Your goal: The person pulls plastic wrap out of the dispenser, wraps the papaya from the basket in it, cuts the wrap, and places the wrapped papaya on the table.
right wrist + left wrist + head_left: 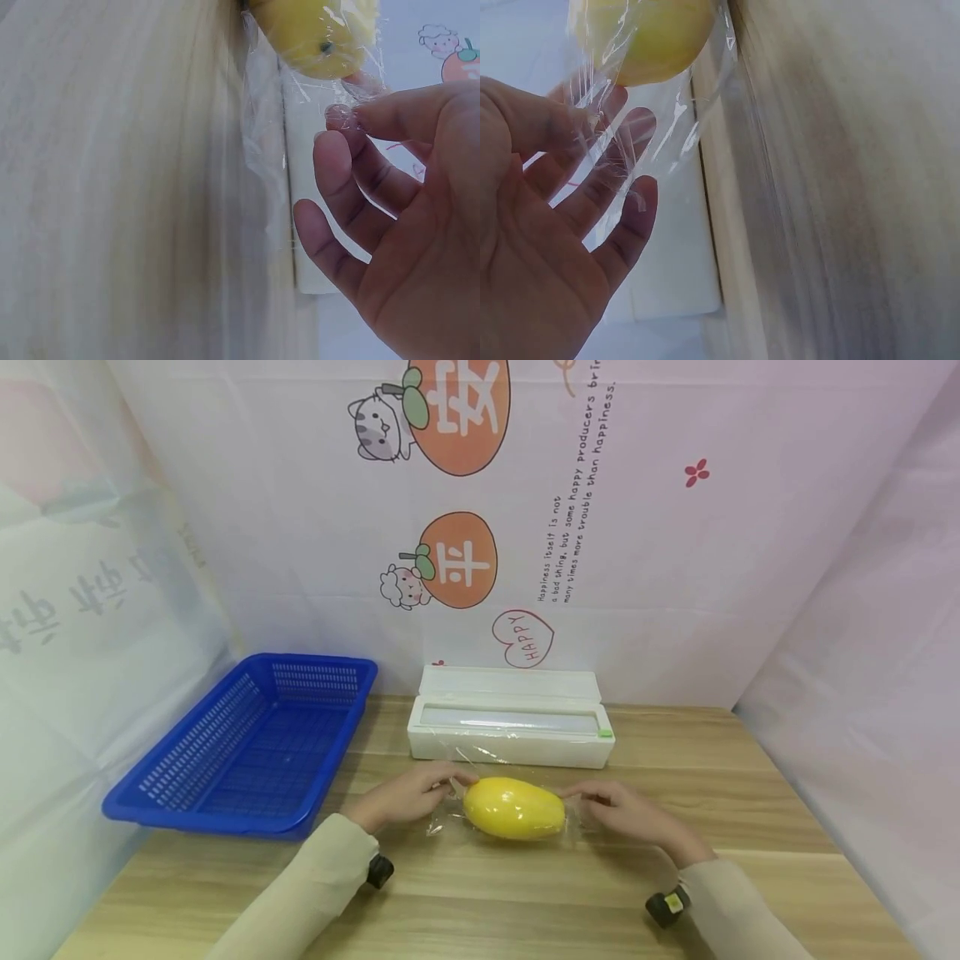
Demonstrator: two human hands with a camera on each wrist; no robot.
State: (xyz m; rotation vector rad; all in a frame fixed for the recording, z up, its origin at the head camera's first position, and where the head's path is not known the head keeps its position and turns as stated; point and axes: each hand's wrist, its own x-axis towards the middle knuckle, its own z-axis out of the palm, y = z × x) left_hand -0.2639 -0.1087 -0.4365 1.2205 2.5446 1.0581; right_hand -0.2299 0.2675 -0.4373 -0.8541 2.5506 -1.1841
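A smooth yellow oval fruit [513, 808] lies lengthwise between my hands, wrapped in clear plastic wrap [442, 821]. At its left end, my left hand [405, 795] pinches the loose film, with the index finger reaching along the fruit's top edge. In the left wrist view, the crinkled plastic wrap [676, 120] spreads over the fingers. My right hand [626, 810] holds gathered film between thumb and index finger at the other end. A small dark spot marks that end of the fruit [307, 37] in the right wrist view, and more film hangs beside it.
Just behind the fruit stands a white cling-film box [510, 749], its lid raised and a green slider at its right end. To the left is a blue plastic basket [330, 752] with slotted walls. Printed cloth [645, 568] hangs behind the wooden table [510, 902].
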